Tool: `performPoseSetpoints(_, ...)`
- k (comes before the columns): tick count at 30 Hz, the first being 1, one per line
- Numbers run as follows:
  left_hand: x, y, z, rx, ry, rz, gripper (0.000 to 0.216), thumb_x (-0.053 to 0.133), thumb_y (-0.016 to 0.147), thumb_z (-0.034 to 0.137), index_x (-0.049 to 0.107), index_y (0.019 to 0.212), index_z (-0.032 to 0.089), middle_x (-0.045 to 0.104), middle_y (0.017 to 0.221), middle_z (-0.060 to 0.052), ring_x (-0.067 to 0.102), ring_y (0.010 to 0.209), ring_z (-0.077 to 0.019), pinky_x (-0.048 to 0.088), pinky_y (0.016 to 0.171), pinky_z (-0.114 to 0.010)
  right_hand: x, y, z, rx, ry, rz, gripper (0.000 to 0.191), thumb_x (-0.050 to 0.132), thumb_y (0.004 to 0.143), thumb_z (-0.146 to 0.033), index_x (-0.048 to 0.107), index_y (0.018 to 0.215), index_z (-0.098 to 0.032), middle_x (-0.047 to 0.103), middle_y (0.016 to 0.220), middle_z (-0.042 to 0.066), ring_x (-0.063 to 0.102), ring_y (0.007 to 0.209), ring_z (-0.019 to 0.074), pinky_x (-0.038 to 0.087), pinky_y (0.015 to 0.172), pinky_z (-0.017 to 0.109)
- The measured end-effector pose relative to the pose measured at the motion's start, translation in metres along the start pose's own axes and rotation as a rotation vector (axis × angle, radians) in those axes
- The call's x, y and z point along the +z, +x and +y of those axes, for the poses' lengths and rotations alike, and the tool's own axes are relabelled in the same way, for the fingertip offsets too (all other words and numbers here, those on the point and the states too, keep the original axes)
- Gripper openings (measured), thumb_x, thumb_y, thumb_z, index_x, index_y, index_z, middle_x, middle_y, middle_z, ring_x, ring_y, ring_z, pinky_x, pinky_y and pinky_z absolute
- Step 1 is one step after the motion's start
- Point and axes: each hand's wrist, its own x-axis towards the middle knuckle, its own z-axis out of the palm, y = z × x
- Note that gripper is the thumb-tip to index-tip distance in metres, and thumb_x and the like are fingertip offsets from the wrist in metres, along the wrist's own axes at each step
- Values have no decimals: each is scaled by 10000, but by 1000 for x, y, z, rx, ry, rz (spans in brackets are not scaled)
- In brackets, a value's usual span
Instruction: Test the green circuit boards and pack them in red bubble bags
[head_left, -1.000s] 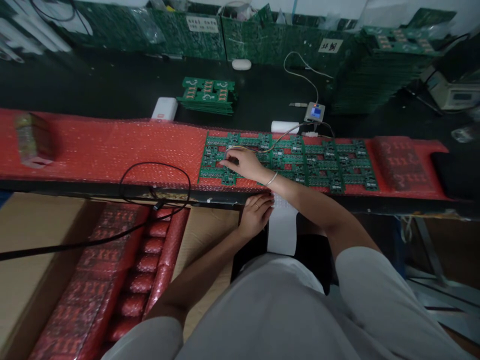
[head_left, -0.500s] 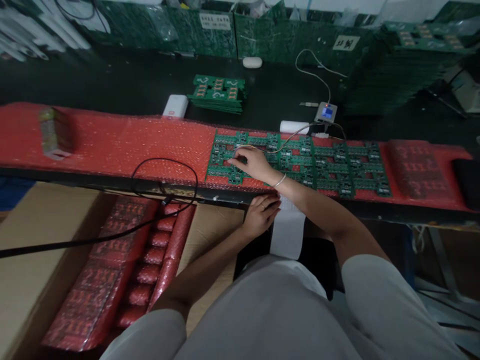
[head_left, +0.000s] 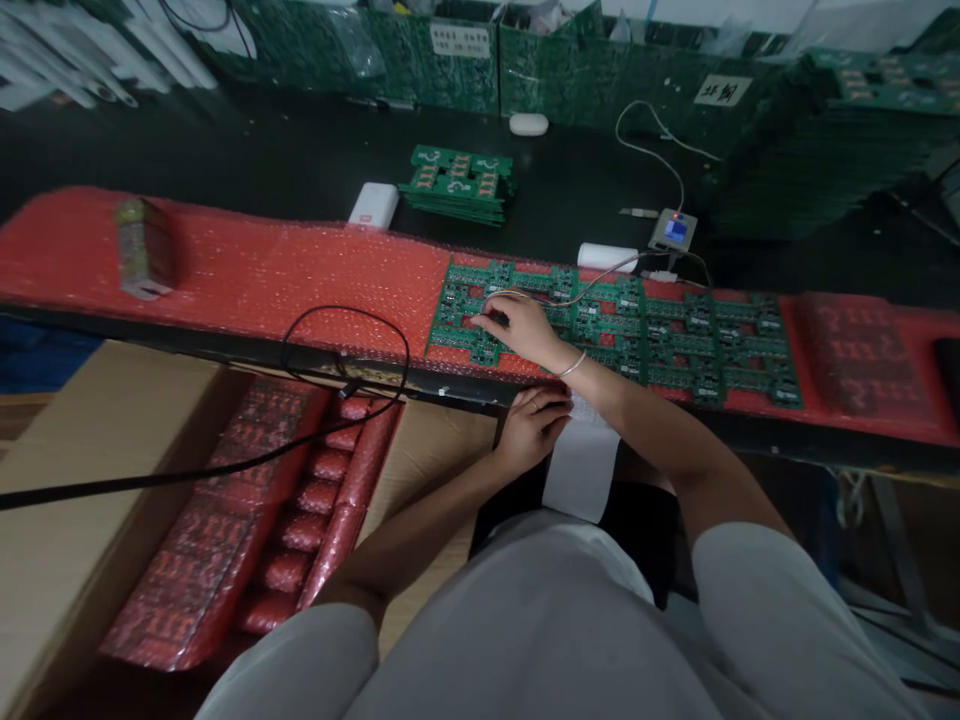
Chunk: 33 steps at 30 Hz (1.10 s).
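Several green circuit boards (head_left: 611, 325) lie in a row on red bubble wrap (head_left: 352, 285). Over the leftmost board, my right hand (head_left: 523, 325) is closed in a pinch around the end of a thin cable (head_left: 589, 290); the tip between the fingers is hidden. That cable runs back to a small grey device with a lit screen (head_left: 673, 232). Below the table's front edge, my left hand (head_left: 532, 428) has its fingers curled against the top of a white paper strip (head_left: 581, 470), which hangs down toward my lap.
A stack of green boards (head_left: 459, 185) stands behind the wrap, beside a white power bank (head_left: 375, 206). A white roll (head_left: 607, 257) lies near the device. A black cable (head_left: 225, 468) loops over the front edge. At lower left, a cardboard box (head_left: 97, 430) holds red bubble-wrapped packs (head_left: 202, 540).
The whole view has shifted, so the table appears farther right. Both hands keep nearly the same places and grips relative to the boards and the paper strip.
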Motion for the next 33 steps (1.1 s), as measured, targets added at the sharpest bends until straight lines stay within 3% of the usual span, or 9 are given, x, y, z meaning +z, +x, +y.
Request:
performPoseSetpoints(6,0,0,1,39,-35,61,174,597,991,309,752,951,241,770,1056,-57,686,1062,-218,534,906,-423,1,0,0,-25,-28,-4,281,635,970,-423,607,783,-216,694,891,54,622,926,219,439,896,354)
performPoseSetpoints(18,-3,-2,6,70,-28,57,115,624,953,210,715,884,226,758,1075,-54,666,1091,-218,514,926,-406,3,3,4,-20,-76,-28,263,633,977,-389,610,804,-193,681,878,50,612,908,203,416,839,310)
performPoseSetpoints(20,-14,-1,11,62,-36,42,117,613,960,212,710,896,225,753,1093,-58,659,1099,-218,513,934,-409,2,4,3,-9,-71,-35,257,631,978,-385,613,806,-195,681,881,52,613,914,209,417,840,314)
performPoseSetpoints(23,-50,6,9,7,-1,69,133,574,977,208,696,925,220,736,1126,-62,639,1117,-216,501,975,-420,1,3,2,2,-58,-35,233,633,977,-368,623,819,-197,687,897,59,616,929,219,420,850,322)
performPoseSetpoints(28,-122,30,-30,-175,188,166,118,590,951,230,704,938,204,674,1176,-88,606,1135,-238,482,1030,-450,3,2,1,0,-41,-11,234,639,971,-371,631,808,-202,692,897,61,616,930,230,424,852,334)
performPoseSetpoints(30,-137,39,-48,-209,254,119,117,609,926,237,721,914,206,662,1190,-90,582,1164,-260,467,1055,-478,3,2,1,0,-47,-1,238,634,973,-371,633,805,-203,690,883,58,617,913,230,426,847,336)
performPoseSetpoints(33,-142,49,-62,-216,305,3,130,612,906,230,739,878,214,661,1187,-81,553,1200,-280,433,1093,-518,3,2,2,0,-58,-3,231,633,974,-362,638,807,-202,687,869,53,616,888,223,428,833,331)
